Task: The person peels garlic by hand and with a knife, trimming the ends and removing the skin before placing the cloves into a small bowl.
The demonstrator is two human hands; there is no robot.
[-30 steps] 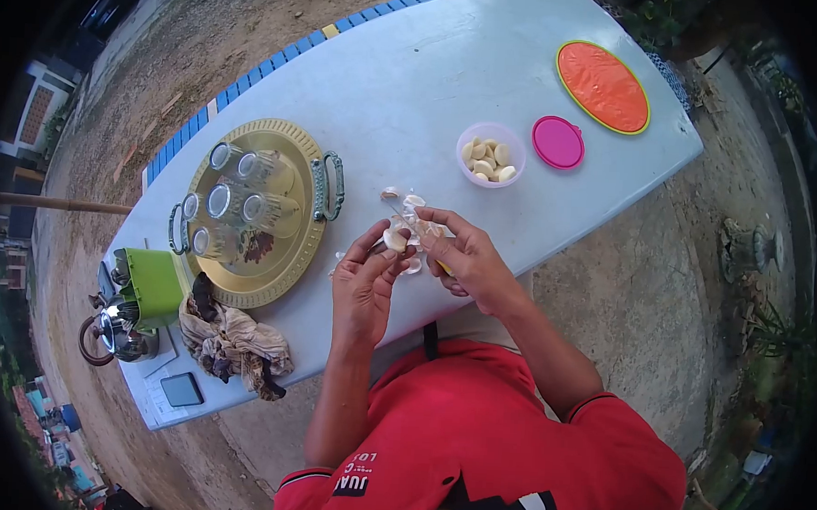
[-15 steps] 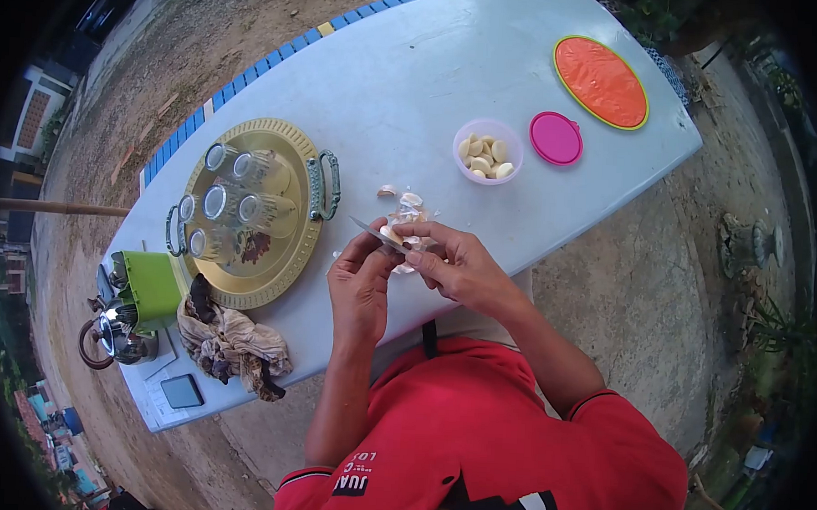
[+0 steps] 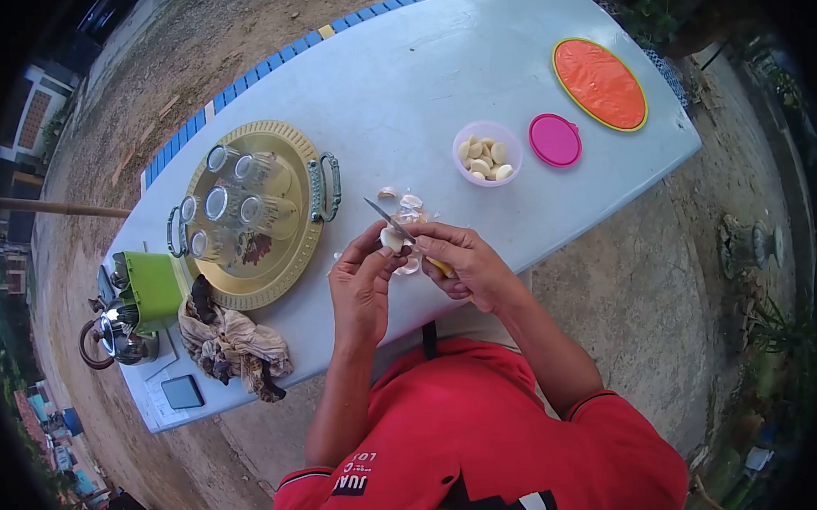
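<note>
Nearest, over the table's edge, the left hand (image 3: 364,276) pinches a white garlic clove (image 3: 392,239) between thumb and fingers, while the right hand (image 3: 470,265) grips the yellow handle of a paring knife (image 3: 393,222), its blade against the clove. Just beyond the fingers, papery garlic skins (image 3: 412,202) lie scattered on the pale table (image 3: 415,100). Farther out are a pink bowl (image 3: 488,155) of peeled cloves (image 3: 486,158), then a magenta lid (image 3: 555,140) and an orange, yellow-rimmed oval (image 3: 599,85).
</note>
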